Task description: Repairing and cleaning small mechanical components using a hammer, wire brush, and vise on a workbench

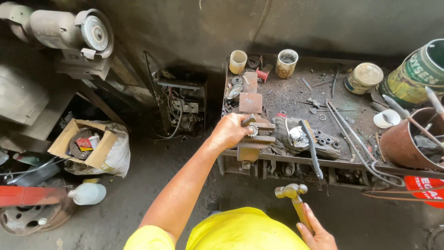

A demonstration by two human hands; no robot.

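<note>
My left hand (pixel 230 131) reaches out to a rusty bench vise (pixel 254 139) at the near left corner of a dirty metal workbench (pixel 296 95). Its fingers are closed on a small dark metal part (pixel 249 121) at the vise jaws. My right hand (pixel 318 234) is low, close to my yellow shirt, gripping the wooden handle of a ball-peen hammer (pixel 292 192). The hammer head points up and left, below the bench edge and well short of the vise.
Gloves and a shiny metal piece (pixel 298 138) lie right of the vise, with washers, hoses and cans further along. A rusty bucket (pixel 409 139) of tools stands far right. On the floor left are a cardboard box (pixel 81 141), white sack and plastic jug (pixel 88 193).
</note>
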